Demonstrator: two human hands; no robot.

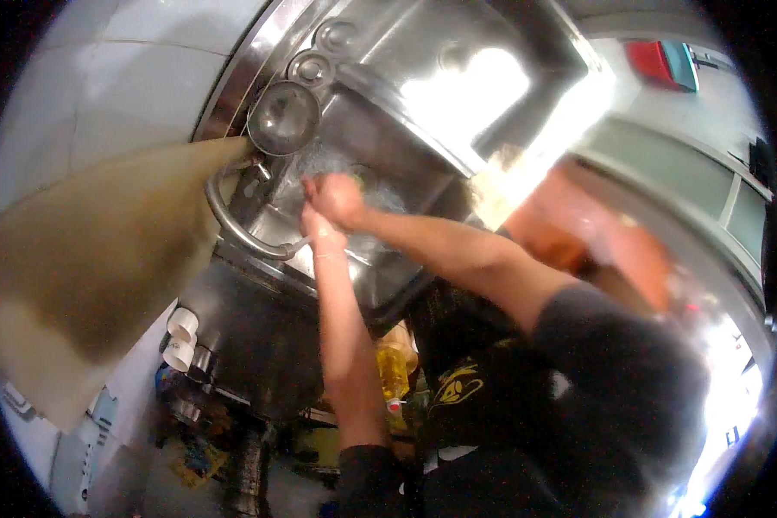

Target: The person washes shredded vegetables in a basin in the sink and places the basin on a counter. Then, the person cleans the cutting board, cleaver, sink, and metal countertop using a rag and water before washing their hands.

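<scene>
Both hands meet over the steel sink basin [414, 186], close to the curved metal faucet [233, 220]. Water from the faucet end runs onto my left wrist, which looks wet. My right hand [338, 197] is closed over the front part of my left hand [321, 229], its fingers curled and slightly blurred. Most of the left fingers are hidden beneath it. Just beyond the hands, on the basin's edge, sit a metal bowl [283, 118], a small round metal dish [311, 69] and another small metal dish [337, 36].
A second basin [527, 34] adjoins on the far side. A beige board or sheet [104, 259] stands left of the faucet. Below are white cups [180, 350] and a bottle of yellow liquid [392, 375]. A red dustpan [660, 65] is at upper right.
</scene>
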